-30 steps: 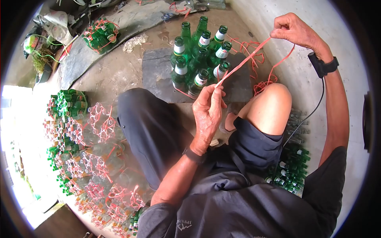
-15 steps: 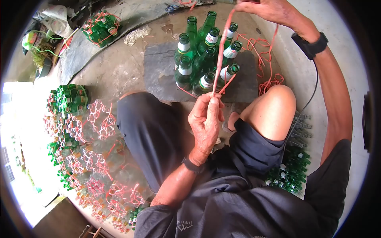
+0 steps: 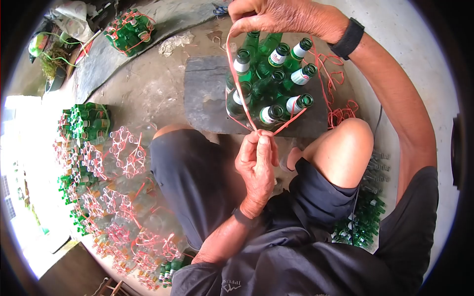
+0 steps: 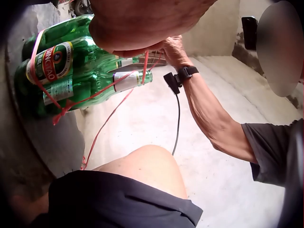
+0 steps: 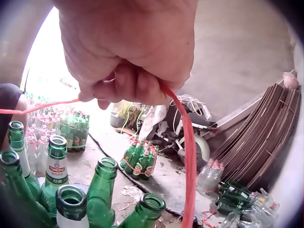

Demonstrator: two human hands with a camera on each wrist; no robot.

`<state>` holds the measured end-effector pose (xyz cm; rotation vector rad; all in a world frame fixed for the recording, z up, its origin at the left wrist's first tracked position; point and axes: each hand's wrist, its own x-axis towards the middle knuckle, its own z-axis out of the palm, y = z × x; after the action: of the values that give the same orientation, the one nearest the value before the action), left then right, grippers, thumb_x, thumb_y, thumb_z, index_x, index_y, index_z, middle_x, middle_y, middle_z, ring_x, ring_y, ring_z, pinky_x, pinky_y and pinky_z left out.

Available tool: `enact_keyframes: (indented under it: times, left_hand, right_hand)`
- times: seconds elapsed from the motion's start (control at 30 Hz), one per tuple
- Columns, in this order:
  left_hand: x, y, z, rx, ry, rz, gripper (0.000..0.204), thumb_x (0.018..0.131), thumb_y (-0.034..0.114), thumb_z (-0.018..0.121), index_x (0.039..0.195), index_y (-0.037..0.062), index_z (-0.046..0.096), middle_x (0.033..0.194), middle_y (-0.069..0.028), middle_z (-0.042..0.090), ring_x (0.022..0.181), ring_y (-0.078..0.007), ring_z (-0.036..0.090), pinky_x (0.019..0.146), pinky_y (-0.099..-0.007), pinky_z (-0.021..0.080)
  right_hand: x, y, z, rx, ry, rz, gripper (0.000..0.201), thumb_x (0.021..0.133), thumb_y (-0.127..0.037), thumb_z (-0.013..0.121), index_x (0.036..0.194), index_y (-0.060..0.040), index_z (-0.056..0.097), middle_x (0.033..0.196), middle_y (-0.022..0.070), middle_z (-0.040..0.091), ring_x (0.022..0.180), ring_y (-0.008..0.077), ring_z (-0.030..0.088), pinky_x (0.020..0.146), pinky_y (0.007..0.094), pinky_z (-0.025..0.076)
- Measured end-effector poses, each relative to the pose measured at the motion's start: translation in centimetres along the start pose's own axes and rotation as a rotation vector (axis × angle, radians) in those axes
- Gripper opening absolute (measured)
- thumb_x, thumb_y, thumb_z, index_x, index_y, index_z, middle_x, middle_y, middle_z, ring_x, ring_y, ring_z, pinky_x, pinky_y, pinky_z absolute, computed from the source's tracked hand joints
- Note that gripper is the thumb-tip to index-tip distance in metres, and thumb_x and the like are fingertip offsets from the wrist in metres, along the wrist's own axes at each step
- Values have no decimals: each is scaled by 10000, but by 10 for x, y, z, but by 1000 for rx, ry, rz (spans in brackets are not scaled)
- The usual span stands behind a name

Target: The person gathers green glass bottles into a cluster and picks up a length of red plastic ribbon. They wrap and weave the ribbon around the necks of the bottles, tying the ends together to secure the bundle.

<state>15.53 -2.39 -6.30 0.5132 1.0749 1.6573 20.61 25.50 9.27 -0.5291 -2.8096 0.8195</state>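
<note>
A cluster of several green glass beer bottles [image 3: 266,90] stands upright on a dark flat slab [image 3: 202,93]. Red plastic string [image 5: 189,156] loops low around them, as the left wrist view shows on the labelled bottles [image 4: 88,78]. My left hand [image 3: 256,165] pinches the string between thumb and fingertips at the near side of the cluster. Raised over the far bottles, my right hand [image 3: 291,19] grips the string with curled fingers. One length runs taut from it down to the left hand.
Loose red string [image 3: 340,113] lies tangled right of the slab. Bundles of tied bottles [image 3: 89,123] crowd the floor on the left, and another tied bundle [image 3: 129,33] stands at the far left. More green bottles [image 3: 363,217] are beside my right leg. A pale wall [image 3: 419,64] rises at right.
My right hand has swept left across the far side of the bottles, carrying the string over them. The left hand has kept its pinch near the front of the cluster.
</note>
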Motion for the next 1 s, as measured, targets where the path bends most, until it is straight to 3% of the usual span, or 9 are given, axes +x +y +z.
enact_keyframes:
  times: [0.03, 0.37, 0.57, 0.7, 0.77, 1.0]
  left_hand:
    - [1, 0, -1, 3, 13, -5, 153, 1068, 201, 574, 1063, 62, 640, 784, 5, 596, 559, -62, 474, 506, -224, 372]
    - [10, -5, -2, -101, 86, -139, 171, 1061, 226, 589, 1031, 72, 656, 766, 9, 584, 578, -80, 477, 515, -238, 379]
    - [14, -2, 0, -101, 113, -163, 190, 1060, 235, 593, 1013, 64, 662, 763, 1, 588, 581, -90, 490, 515, -249, 392]
    - [17, 1, 1, -97, 140, -176, 208, 1065, 235, 586, 1009, 50, 663, 762, -10, 596, 575, -100, 512, 511, -256, 408]
    - [18, 4, 2, -59, 129, -164, 210, 1066, 234, 584, 1009, 48, 665, 764, -11, 601, 574, -101, 521, 511, -257, 413]
    - [23, 3, 2, 9, 145, -190, 221, 1061, 241, 593, 1006, 42, 673, 772, -15, 623, 579, -103, 542, 535, -248, 433]
  right_hand:
    - [4, 4, 3, -180, 18, -79, 347, 918, -238, 735, 737, 5, 565, 624, 160, 516, 561, 209, 513, 560, 395, 405]
    - [21, 32, 25, -252, -62, -62, 313, 889, -280, 680, 760, -1, 620, 680, 197, 581, 624, 318, 592, 601, 445, 437]
    - [21, 36, 15, -226, -125, 91, 265, 898, -273, 674, 828, -18, 693, 706, 169, 644, 658, 311, 633, 622, 429, 470]
    - [19, 58, 10, -279, -96, 24, 267, 914, -270, 671, 836, -16, 699, 704, 157, 647, 645, 280, 625, 612, 423, 466]
    - [17, 58, 3, -186, -133, 200, 299, 918, -291, 691, 835, -4, 691, 686, 146, 621, 633, 227, 606, 594, 408, 454]
    - [11, 82, -7, -158, -124, 238, 408, 881, -361, 760, 742, 6, 646, 591, 110, 530, 579, 162, 542, 544, 395, 399]
